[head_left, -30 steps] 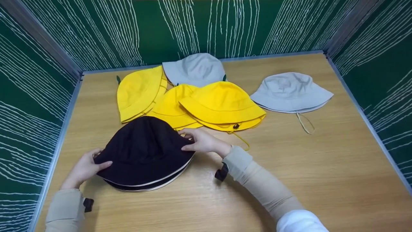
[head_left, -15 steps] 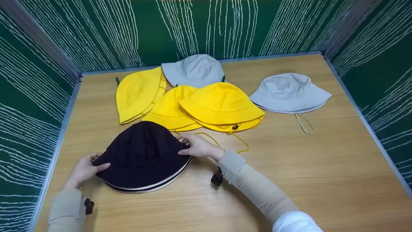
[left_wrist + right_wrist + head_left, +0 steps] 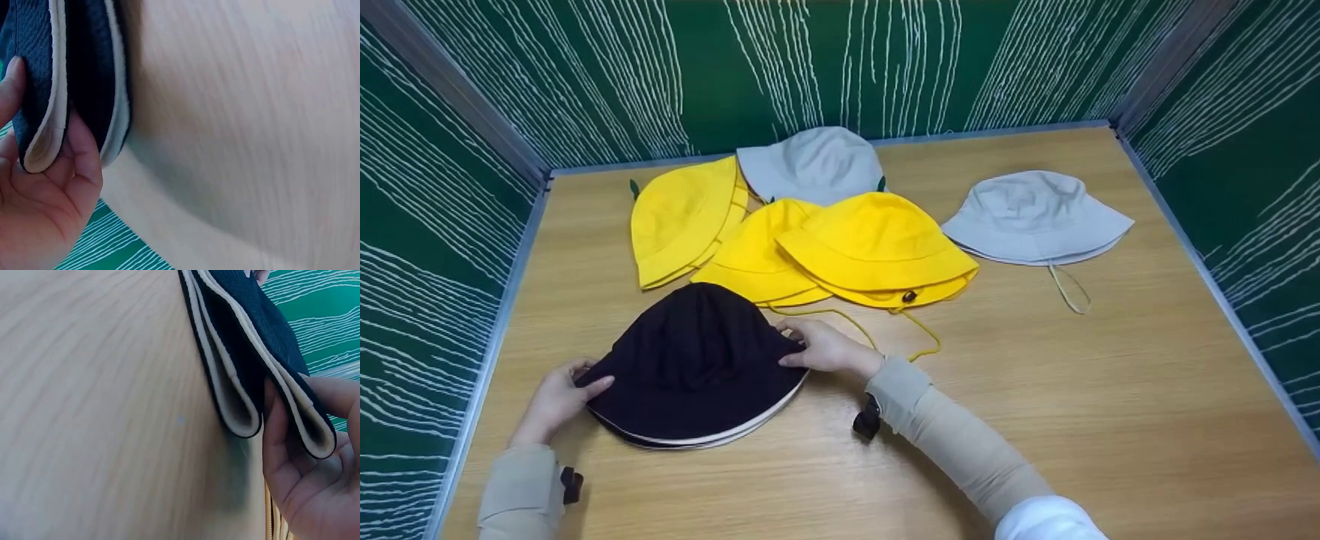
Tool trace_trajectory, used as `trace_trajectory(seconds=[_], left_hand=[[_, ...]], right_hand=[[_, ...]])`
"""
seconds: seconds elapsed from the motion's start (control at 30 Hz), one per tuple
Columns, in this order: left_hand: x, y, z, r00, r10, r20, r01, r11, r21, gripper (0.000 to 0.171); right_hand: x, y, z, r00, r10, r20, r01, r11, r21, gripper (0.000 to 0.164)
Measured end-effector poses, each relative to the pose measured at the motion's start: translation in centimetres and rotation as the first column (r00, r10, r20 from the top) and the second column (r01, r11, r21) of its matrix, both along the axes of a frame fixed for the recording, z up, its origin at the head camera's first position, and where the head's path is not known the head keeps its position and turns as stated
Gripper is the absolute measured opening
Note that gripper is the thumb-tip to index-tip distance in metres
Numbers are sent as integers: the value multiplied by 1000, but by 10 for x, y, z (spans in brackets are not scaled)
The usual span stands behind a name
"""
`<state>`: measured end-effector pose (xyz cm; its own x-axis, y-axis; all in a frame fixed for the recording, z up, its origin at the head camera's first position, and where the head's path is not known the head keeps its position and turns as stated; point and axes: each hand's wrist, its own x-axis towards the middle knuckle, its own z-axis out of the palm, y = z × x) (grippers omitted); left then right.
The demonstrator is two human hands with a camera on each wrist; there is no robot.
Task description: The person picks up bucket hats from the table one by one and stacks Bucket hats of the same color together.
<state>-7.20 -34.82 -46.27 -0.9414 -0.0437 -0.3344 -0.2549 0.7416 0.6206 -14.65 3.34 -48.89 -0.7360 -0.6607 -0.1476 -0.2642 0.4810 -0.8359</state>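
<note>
Two dark bucket hats with cream edging lie one over the other at the table's front left. My left hand [image 3: 556,397] pinches the left brim end of the upper dark hat [image 3: 697,352], thumb on top. At its right end, my right hand [image 3: 829,346] grips the same brim. In the left wrist view, the folded upper brim [image 3: 36,84] sits between thumb and fingers, with the lower hat [image 3: 93,62] beneath. The right wrist view shows the upper hat [image 3: 275,337] held just above the lower hat's folded brim [image 3: 211,354].
Several yellow bucket hats [image 3: 877,240] overlap behind the dark ones, with cords trailing forward. A grey hat [image 3: 817,165] lies against the back wall, and another grey hat [image 3: 1035,217] is at the right. Green walls [image 3: 825,67] enclose the wooden table [image 3: 1072,405].
Both hands have brought the upper dark hat down and slightly toward me, narrowing the gap between the brims. More yellow cord shows behind the right hand.
</note>
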Motion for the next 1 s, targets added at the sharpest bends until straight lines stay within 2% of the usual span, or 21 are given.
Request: trace_trajectory(seconds=[0.23,0.37,0.5,0.7,0.9,1.0], left_hand=[[10,-8,19,997,32,-74,-32,999,-1,44],[13,-14,23,995,61,-82,-62,998,-17,46],[12,-17,17,995,80,-59,-82,996,-27,50],[5,-19,2,997,78,-16,-79,995,-69,51],[3,-16,-7,996,89,-8,-90,993,-81,50],[3,-14,-8,993,118,-21,-120,989,-86,45]], right_hand=[[6,-4,18,1000,17,10,-16,996,-86,41],[11,-10,22,999,43,-2,-43,996,-79,44],[14,-15,19,1000,30,-1,-30,999,-45,47],[15,-16,5,1000,7,12,-7,1000,16,43],[12,-16,-5,999,-42,-34,44,998,38,38],[12,-17,-6,994,-70,-79,78,991,104,36]])
